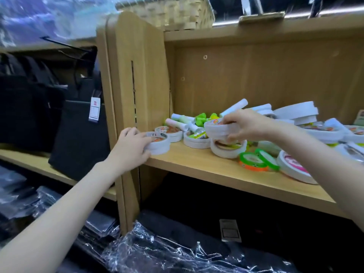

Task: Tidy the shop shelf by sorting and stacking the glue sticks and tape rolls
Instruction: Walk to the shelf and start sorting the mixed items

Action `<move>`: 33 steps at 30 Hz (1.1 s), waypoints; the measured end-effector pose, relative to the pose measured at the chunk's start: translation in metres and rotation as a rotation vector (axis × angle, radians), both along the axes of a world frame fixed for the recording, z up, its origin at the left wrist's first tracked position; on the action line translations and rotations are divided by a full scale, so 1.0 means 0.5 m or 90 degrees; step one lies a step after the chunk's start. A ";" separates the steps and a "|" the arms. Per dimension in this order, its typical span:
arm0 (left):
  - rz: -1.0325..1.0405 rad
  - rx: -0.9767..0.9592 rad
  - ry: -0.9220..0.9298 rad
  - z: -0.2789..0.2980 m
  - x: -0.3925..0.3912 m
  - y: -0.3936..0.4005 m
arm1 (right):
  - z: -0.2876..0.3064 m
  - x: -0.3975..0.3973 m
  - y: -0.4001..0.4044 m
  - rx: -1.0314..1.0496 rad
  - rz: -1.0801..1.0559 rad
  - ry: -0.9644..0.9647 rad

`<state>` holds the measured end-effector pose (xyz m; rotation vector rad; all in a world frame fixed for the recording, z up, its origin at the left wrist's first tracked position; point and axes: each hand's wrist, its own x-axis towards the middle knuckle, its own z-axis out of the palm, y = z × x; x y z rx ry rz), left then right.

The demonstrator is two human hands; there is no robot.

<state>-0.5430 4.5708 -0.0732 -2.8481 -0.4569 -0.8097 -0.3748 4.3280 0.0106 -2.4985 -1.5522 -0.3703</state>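
Note:
On the wooden shelf [206, 166] lie several white tape rolls and glue sticks in a loose heap. My left hand [132, 146] grips a small stack of white tape rolls [160, 144] at the shelf's left front corner. My right hand [246, 125] holds another stack of white tape rolls [218, 129] lifted above a single white roll [226, 148]. Behind them lie glue sticks [185, 123] with white bodies and green caps. A green and orange tape roll [254, 161] sits near the front edge, beside a large white roll with a pink label [295, 168].
A wooden side panel [137, 85] bounds the shelf on the left. Black bags [78, 134] with a tag stand on the neighbouring shelf. More white rolls [295, 113] pile at the back right. Plastic-wrapped dark goods [177, 253] lie below. A woven basket [173, 10] sits above.

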 end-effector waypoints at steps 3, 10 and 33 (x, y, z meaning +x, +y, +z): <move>-0.030 -0.079 -0.068 -0.007 0.016 -0.008 | -0.008 -0.009 -0.002 -0.079 -0.003 0.002; -0.065 -0.202 -0.161 -0.021 0.039 -0.037 | -0.031 -0.009 -0.015 -0.095 -0.033 -0.057; 0.024 0.108 -0.302 -0.029 0.025 -0.030 | -0.004 -0.002 0.218 0.199 0.204 0.388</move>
